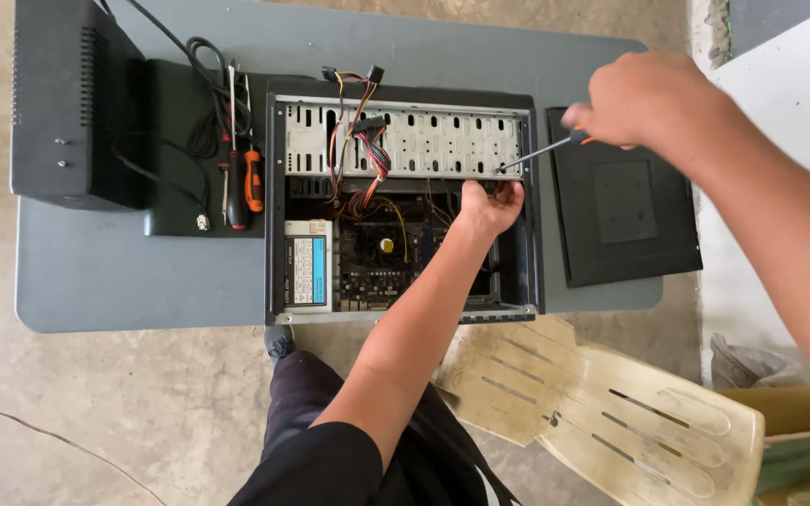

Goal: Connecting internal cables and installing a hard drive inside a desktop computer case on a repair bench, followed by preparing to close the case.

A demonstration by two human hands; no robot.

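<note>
An open black computer case (278,187) lies on a grey table (142,281), with its motherboard (382,253), power supply (308,267) and a metal drive cage (424,141) showing. My left hand (489,204) reaches inside the case under the drive cage's right end; what its fingers touch is hidden. My right hand (649,98) grips a screwdriver (541,152) with an orange handle, its tip at the right end of the drive cage.
A black monitor (72,103) stands at the table's left with cables. Two screwdrivers (244,183) lie beside the case. A black flat panel (622,197) lies to the right. A cream plastic chair (602,403) stands near my legs.
</note>
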